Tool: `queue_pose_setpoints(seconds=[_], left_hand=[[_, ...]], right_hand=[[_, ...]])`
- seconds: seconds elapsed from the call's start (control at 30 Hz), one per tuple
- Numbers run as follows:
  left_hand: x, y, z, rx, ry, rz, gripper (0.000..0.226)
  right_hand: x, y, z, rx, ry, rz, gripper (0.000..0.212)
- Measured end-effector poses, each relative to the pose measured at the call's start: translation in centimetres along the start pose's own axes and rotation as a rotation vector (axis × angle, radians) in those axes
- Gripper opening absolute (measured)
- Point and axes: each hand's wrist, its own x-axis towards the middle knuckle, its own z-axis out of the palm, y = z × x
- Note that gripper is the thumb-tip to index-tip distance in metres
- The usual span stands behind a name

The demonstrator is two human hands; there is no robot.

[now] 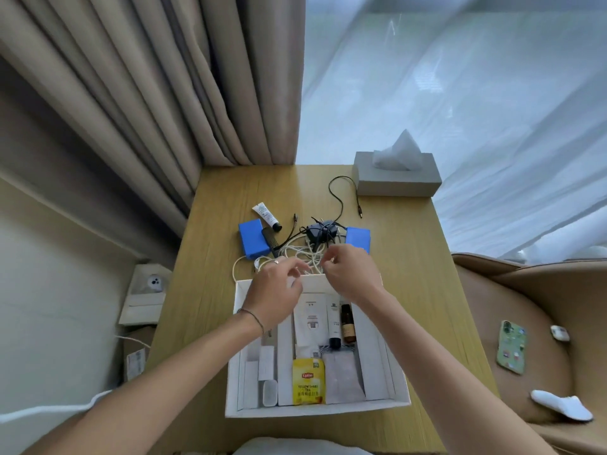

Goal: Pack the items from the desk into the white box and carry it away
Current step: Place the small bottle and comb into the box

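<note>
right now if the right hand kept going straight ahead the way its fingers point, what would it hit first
Probably the tangle of white cables just past its fingertips; the right hand curls over them, aimed forward and slightly left. Beyond lies the black charger. Depth is hard to judge.

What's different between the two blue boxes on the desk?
The left blue box shows in full, lying at a slant; the right blue box is partly hidden behind the right hand. A black comb lies across the left box's edge and a white tube lies by its far corner, while the right box has nothing on it. Both are the same bright blue, look alike in shape, lie flat, and flank the cable tangle, still outside the white box.
</note>
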Motion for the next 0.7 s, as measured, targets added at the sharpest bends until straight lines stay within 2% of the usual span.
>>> queue_pose_setpoints(seconds=[0.13,0.33,0.53,0.7], left_hand=[[1.8,-1.6,-3.1,0.021,0.080,-0.054,0.023],[3.9,-5.0,-6.0,0.051,0.080,-0.138,0.023],[4.9,-8.0,-6.9,0.094,0.068,-0.216,0.025],[5.6,-10.3,-6.9,0.104,0.061,-0.229,0.025]], right_hand=[[3.4,-2.6,2.2,0.051,-0.081,-0.030,0.026],[9.3,-5.2,6.5,0.004,-0.232,0.009,0.024],[14.0,-6.5,9.8,-0.071,-0.230,0.100,0.015],[16.0,-6.7,12.3,-0.058,-0.249,0.143,0.023]])
